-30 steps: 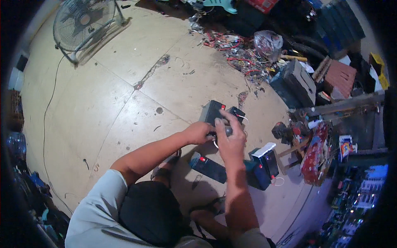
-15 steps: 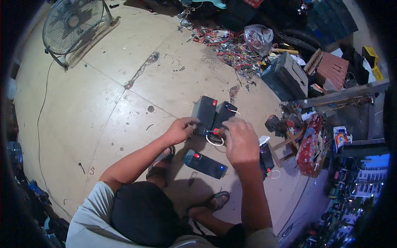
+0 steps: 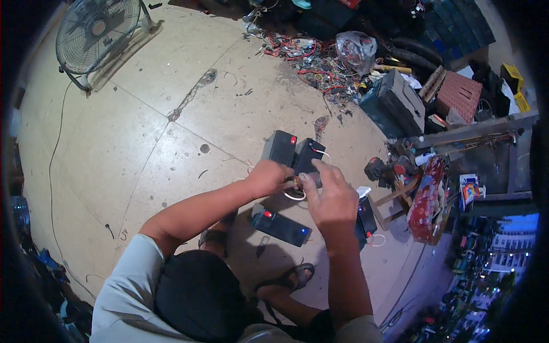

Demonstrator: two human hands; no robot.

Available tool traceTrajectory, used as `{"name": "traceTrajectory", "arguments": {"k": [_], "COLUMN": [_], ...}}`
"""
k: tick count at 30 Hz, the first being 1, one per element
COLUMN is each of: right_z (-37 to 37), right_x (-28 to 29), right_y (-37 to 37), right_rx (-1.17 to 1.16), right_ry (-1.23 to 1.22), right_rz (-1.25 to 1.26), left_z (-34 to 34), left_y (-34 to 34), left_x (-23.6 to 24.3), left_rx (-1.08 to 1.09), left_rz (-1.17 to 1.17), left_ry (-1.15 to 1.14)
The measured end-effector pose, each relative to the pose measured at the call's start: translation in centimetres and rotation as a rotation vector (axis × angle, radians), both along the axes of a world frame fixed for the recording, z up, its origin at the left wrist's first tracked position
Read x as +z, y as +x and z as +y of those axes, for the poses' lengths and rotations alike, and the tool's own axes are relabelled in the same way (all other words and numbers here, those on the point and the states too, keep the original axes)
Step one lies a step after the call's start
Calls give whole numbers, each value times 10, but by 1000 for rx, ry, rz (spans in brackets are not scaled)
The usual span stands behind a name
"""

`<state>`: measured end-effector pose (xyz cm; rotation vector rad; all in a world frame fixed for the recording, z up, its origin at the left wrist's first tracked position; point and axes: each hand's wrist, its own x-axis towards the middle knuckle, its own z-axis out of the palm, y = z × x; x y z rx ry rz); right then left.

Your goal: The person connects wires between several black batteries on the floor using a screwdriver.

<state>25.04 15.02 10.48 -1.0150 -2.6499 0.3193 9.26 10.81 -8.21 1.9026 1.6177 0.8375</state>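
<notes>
My left hand (image 3: 269, 178) and my right hand (image 3: 329, 197) are pinched together over a small red-and-yellow item (image 3: 297, 182), mostly hidden by my fingers, beside a white looped wire (image 3: 294, 196). Just beyond them stand two black batteries, the left (image 3: 277, 147) with a red terminal, the right (image 3: 309, 150) with a white wire on top. Another black battery (image 3: 280, 227) lies near my feet. A further dark battery (image 3: 365, 220), with a red terminal and white wire, is partly behind my right arm.
A floor fan (image 3: 97, 34) stands back left with a cord. Tangled wire scrap (image 3: 309, 77), a bagged bundle (image 3: 354, 51) and dark cases (image 3: 392, 103) fill the back right. Tools (image 3: 380, 168), a wooden frame (image 3: 383, 208) and a worn red board (image 3: 423, 203) are at the right.
Since half a second ago my left hand has moved right to join my right hand at the small item. The view has shifted slightly over the last second.
</notes>
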Motion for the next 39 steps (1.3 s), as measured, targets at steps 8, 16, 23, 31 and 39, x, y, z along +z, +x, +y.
{"name": "traceTrajectory", "arguments": {"k": [8, 16, 23, 31, 39], "right_z": [-3, -4, -4, -9, -5], "right_x": [0, -6, -7, 2, 3], "right_y": [-5, -2, -3, -10, -4], "right_rx": [-7, -97, -119, -173, 1], "right_ry": [23, -44, -24, -53, -91], "right_rz": [17, -21, 2, -168, -122], "left_z": [-4, -5, -4, -5, -15], "left_y": [5, 5, 12, 9, -1], "left_x": [-10, -8, 19, 5, -13], "left_rx": [8, -51, 166, 118, 50], "left_rz": [-60, -1, -85, 44, 156], "left_ry": [54, 60, 91, 21, -101]}}
